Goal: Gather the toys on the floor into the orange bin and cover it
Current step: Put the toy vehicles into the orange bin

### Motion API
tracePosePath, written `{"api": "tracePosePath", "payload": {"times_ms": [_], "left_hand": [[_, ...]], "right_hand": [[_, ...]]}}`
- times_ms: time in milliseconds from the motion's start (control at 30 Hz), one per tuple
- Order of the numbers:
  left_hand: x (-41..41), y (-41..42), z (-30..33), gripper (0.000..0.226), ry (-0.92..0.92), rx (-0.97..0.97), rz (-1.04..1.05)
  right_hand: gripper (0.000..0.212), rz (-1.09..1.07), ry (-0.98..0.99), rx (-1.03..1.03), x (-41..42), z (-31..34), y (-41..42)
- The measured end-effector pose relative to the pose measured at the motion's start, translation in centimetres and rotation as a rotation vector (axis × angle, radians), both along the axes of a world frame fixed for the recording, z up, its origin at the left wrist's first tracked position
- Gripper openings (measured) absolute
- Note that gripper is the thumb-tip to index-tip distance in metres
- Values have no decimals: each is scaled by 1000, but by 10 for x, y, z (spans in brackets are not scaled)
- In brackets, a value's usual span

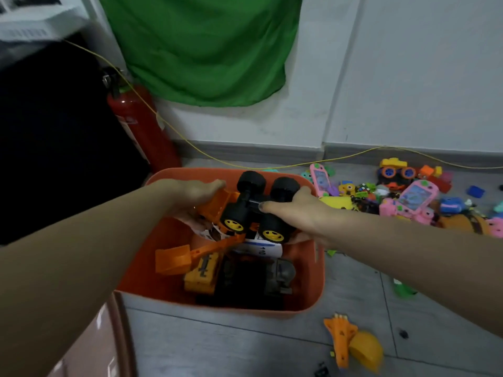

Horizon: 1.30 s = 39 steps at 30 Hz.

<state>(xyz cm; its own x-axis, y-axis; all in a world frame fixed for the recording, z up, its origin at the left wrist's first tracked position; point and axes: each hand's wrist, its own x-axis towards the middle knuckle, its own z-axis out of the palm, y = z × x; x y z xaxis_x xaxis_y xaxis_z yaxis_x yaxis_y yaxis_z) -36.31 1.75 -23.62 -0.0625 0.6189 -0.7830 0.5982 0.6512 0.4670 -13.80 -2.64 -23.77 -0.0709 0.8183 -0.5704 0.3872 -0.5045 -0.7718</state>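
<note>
The orange bin (307, 300) stands on the grey floor in front of me, holding an orange excavator toy (185, 258), a white vehicle and dark toys. Over the bin both hands hold an upside-down orange toy truck (253, 210) with big black wheels. My left hand (196, 194) grips its orange end on the left. My right hand (294, 210) curls round the wheel side on the right. A heap of toys (402, 197) lies on the floor to the right, by the wall. The bin's lid (109, 341) appears to lie at the bottom left, half hidden by my left arm.
A red fire extinguisher (141, 126) stands behind the bin by a dark cabinet. A yellow cable (272, 165) runs along the wall base. An orange and yellow toy part (353, 344) and a green piece (402, 289) lie on the floor at the right front.
</note>
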Motion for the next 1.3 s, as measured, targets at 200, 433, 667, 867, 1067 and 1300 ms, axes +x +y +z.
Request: {"api": "tracePosePath", "payload": {"times_ms": [200, 433, 667, 867, 1067, 1300], "left_hand": [[-3, 1, -15, 74, -22, 45, -23], [-18, -12, -12, 111, 89, -153, -265], [-34, -16, -28, 52, -29, -58, -216], [-30, -7, -26, 32, -38, 139, -168], [-20, -17, -32, 29, 29, 19, -276], [-17, -27, -33, 37, 60, -185, -349]], "right_hand": [[78, 33, -146, 41, 2, 4, 1], [99, -111, 153, -188, 1, -13, -2], [80, -76, 278, -236, 1, -21, -2], [58, -37, 212, -255, 3, -24, -4], [66, 90, 1, -176, 0, -19, -14], [67, 244, -143, -131, 2, -9, -17]]}}
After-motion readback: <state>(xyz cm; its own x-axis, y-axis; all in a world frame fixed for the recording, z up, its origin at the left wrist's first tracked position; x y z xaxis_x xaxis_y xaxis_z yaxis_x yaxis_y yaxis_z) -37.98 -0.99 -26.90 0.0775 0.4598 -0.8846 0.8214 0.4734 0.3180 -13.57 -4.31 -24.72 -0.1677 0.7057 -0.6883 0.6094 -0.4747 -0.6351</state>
